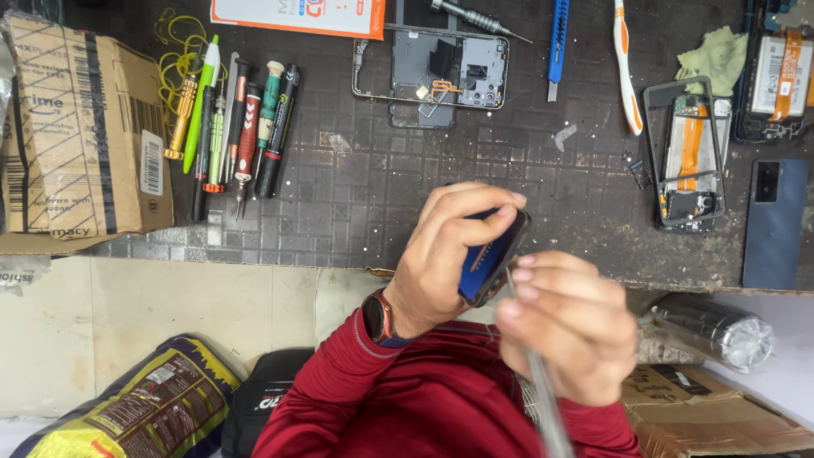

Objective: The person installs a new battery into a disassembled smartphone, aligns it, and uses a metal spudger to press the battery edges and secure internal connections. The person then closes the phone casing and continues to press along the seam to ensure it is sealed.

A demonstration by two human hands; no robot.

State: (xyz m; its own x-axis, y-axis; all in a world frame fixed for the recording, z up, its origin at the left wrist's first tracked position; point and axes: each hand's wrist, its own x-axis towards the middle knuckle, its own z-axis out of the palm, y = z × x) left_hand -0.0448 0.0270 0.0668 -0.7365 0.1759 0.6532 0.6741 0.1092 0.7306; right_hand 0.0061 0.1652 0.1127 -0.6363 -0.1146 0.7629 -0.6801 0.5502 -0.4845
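Note:
My left hand [445,254] grips a dark phone [490,254] on edge, just in front of the near edge of the dark work mat [381,195]. A watch sits on that wrist. My right hand [568,326] is closed around a thin grey metal tool [541,399], whose tip touches the phone's lower edge. The tool is blurred. Both sleeves are red.
A row of screwdrivers and pens [233,127] lies at the left beside a cardboard box [80,127]. A bare phone frame [432,72], a blue tool [557,42], a toothbrush [627,76], opened phones [688,153] and a blue back cover [773,220] lie on the mat.

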